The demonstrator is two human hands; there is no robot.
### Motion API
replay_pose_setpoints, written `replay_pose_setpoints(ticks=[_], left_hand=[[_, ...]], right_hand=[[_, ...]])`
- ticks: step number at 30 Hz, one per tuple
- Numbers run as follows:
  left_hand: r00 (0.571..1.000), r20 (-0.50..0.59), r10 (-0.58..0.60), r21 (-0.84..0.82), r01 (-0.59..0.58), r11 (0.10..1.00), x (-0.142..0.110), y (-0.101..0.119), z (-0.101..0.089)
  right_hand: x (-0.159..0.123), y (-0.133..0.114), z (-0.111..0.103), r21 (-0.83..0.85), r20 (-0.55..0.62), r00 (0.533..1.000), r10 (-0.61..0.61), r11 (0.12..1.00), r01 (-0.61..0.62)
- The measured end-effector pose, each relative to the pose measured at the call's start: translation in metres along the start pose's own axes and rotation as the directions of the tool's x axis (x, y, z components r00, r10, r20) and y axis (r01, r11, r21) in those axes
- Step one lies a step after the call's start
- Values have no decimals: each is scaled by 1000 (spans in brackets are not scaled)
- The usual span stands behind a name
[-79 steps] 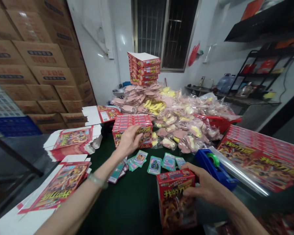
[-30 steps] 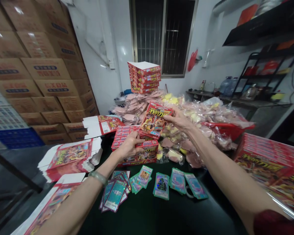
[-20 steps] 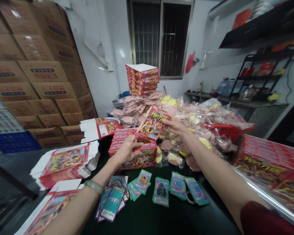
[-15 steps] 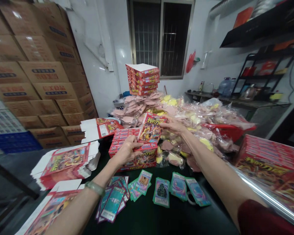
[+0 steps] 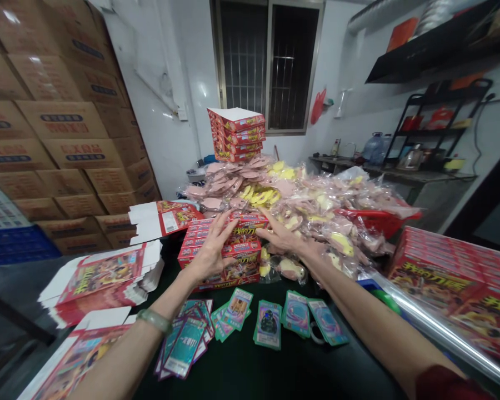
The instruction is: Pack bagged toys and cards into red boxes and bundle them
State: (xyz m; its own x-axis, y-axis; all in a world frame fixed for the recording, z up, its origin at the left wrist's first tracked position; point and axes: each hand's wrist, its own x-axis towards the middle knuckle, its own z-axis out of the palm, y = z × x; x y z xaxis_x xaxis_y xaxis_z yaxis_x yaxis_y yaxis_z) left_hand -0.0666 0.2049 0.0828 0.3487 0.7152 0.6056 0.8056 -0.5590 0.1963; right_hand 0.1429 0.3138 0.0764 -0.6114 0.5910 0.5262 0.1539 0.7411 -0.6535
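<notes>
1. Two bare hands touch a stack of red printed cardboard boxes [image 5: 239,268] on the dark green bench [image 5: 237,364]; left hand [image 5: 211,244] and right hand [image 5: 281,238] both spread open against it.
2. Boxes look light, stiff but crushable; best held by opposite sides.

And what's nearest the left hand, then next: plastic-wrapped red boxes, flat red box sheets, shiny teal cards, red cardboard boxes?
1. Red cardboard boxes: under the left hand.
2. Shiny teal cards: just below it.
3. Flat red box sheets: to its left.
4. Plastic-wrapped red boxes: far right.
</notes>
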Motion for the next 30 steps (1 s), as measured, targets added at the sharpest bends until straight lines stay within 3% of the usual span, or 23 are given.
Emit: replay_pose_setpoints(ticks=[10, 14, 19, 24, 27, 30], left_hand=[[996, -89, -21, -41, 17, 999, 0, -20, 10], [997, -57, -47, 4, 47, 999, 2, -25, 14], [993, 50, -105, 122, 98, 988, 1, -14, 14], [980, 129, -150, 195, 123, 973, -2, -4, 15], [977, 156, -143, 185, 114, 976, 1, -4, 14], [978, 164, -127, 148, 103, 984, 3, -9, 1]], right_hand=[[2, -5, 18, -375, 2, 1000, -11, 927, 11], [-11, -16, 31, -479, -77, 995, -67, 878, 23], [-24, -22, 60, -628, -23, 989, -143, 772, 97], [-22, -7, 76, -655, -59, 978, -201, 747, 114], [-20, 1, 80, -585, -96, 974, -204, 804, 110], [-20, 1, 80, -480, -103, 978, -183, 870, 112]])
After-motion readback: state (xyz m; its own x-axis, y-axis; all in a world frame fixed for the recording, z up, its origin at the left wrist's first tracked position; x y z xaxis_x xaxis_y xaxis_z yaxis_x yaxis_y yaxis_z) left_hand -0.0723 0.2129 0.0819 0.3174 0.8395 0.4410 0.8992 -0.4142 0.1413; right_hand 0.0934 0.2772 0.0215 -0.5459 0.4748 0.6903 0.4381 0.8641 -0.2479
